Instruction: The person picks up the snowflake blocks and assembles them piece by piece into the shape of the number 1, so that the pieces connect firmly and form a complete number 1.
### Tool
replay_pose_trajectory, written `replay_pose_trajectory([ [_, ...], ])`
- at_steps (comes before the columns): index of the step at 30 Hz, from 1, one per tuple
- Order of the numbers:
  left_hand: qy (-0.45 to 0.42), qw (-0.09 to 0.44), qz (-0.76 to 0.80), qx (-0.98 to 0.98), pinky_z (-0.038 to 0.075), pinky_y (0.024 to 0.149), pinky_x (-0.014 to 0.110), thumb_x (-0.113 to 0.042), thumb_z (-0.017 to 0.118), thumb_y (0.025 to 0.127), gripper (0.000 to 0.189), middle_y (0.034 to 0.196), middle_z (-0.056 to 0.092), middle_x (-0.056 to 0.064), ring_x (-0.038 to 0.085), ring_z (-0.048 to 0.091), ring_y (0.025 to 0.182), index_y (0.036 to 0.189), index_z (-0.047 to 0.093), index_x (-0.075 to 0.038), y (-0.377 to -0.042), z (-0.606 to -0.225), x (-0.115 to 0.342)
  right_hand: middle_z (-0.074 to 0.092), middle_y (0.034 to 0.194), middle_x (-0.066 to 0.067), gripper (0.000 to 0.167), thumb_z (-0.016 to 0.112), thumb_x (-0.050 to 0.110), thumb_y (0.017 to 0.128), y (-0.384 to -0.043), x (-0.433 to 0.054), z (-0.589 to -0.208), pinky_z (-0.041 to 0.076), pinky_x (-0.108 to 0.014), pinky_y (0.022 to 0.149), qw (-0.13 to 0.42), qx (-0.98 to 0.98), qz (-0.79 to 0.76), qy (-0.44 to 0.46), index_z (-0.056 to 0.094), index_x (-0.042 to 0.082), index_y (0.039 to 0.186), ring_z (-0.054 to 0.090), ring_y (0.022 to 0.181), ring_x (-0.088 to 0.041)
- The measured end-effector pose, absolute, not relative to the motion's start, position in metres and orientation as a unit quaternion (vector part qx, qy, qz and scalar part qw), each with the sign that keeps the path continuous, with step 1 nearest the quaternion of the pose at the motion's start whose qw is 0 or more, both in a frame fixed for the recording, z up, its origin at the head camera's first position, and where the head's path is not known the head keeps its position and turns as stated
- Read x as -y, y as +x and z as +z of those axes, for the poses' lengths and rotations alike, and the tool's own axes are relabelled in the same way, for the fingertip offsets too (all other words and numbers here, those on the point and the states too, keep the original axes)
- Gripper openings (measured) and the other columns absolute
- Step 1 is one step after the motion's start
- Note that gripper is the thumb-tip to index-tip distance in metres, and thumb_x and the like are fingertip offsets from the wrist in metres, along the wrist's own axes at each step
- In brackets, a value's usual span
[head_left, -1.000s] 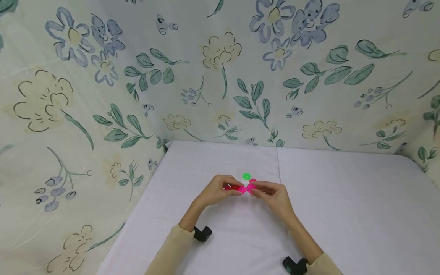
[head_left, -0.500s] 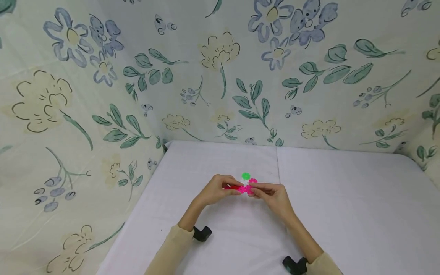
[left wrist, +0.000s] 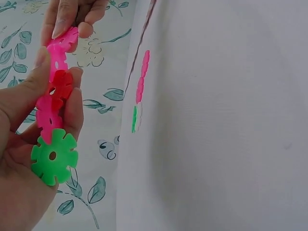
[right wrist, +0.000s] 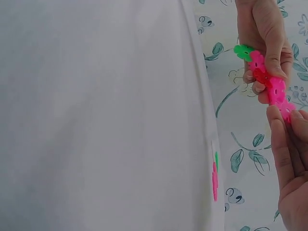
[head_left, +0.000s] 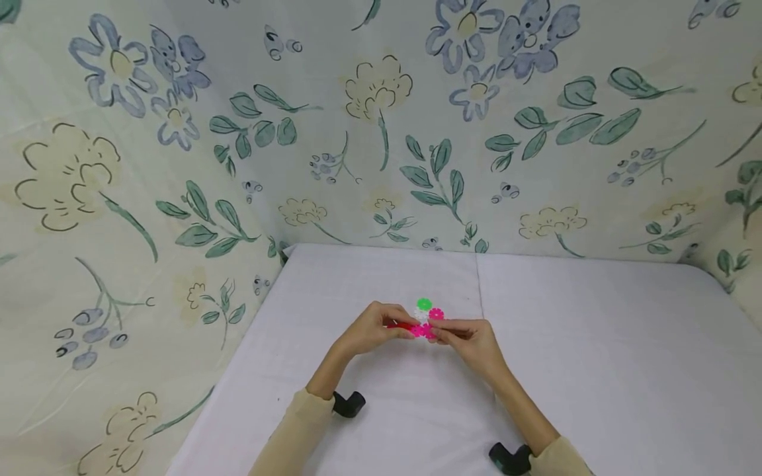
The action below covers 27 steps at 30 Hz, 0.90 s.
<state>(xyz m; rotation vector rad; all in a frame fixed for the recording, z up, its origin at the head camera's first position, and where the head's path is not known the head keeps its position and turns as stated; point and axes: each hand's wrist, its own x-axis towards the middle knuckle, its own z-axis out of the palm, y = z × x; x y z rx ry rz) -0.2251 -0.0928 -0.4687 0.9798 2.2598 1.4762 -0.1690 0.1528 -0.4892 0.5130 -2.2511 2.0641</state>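
Several flower-shaped interlocking plastic discs are joined in a chain. A green disc ends it, followed by pink, a red disc and more pink. My left hand grips the chain around its middle, with the green end lying over the palm in the left wrist view. At the other end, my right hand pinches the last pink disc between thumb and fingers. That disc meets the neighbouring pink disc edge to edge, at an angle. Fingertips cover part of the join.
Just beyond the hands, a loose green disc, a pink disc and a whitish disc lie on the white-covered table. A black device sits at the left wrist and another at the right wrist. Flowered cloth hangs behind.
The pink disc in my right hand has come closer to the pink end of the chain, narrowing the gap between them. The hands otherwise keep their places.
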Motion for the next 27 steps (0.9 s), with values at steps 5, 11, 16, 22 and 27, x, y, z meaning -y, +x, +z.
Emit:
replay_pose_trajectory([
  [5,0.343,0.140,0.515,-0.772,0.060,0.085,0.028,-0.005,0.076,0.092,0.025,0.107,0.077,0.014,0.007,0.066,0.092,0.116,0.078,-0.003,-0.2259,-0.4676,0.0926,0.073,0.110,-0.032,0.026,0.071,-0.006,0.092,-0.1663,-0.1532,-0.4894,0.063,-0.029,0.077,0.027,0.723,0.670,0.168,0.071,-0.014,0.117,0.079,0.086,-0.011],
  [11,0.331,0.152,0.534,-0.763,0.059,0.081,0.021,-0.003,0.076,0.092,0.025,0.107,0.076,0.018,0.009,0.066,0.090,0.117,0.078,-0.001,-0.2234,-0.4689,0.0924,0.075,0.106,-0.029,0.024,0.073,-0.005,0.092,-0.1648,-0.1507,-0.4912,0.063,-0.029,0.075,0.043,0.727,0.665,0.166,0.074,-0.011,0.115,0.079,0.085,-0.009],
  [16,0.315,0.161,0.550,-0.756,0.060,0.079,0.022,-0.002,0.075,0.092,0.024,0.107,0.075,0.018,0.011,0.067,0.087,0.116,0.078,-0.001,-0.2228,-0.4708,0.0929,0.077,0.103,-0.026,0.023,0.076,-0.002,0.090,-0.1641,-0.1472,-0.4916,0.063,-0.029,0.073,0.066,0.735,0.653,0.167,0.076,-0.008,0.113,0.079,0.082,-0.012],
  [22,0.317,0.160,0.549,-0.757,0.060,0.077,0.026,-0.005,0.077,0.092,0.024,0.106,0.076,0.015,0.012,0.067,0.083,0.116,0.078,-0.003,-0.2240,-0.4711,0.0911,0.078,0.100,-0.025,0.022,0.077,-0.002,0.089,-0.1631,-0.1458,-0.4889,0.063,-0.029,0.071,0.088,0.738,0.648,0.166,0.077,-0.008,0.110,0.080,0.079,-0.015],
  [27,0.323,0.163,0.551,-0.752,0.062,0.079,0.034,-0.005,0.077,0.092,0.023,0.105,0.076,0.017,0.012,0.068,0.083,0.115,0.078,-0.001,-0.2244,-0.4703,0.0903,0.078,0.096,-0.025,0.022,0.077,-0.003,0.089,-0.1636,-0.1474,-0.4877,0.063,-0.028,0.070,0.093,0.749,0.631,0.180,0.077,-0.008,0.110,0.079,0.078,-0.015],
])
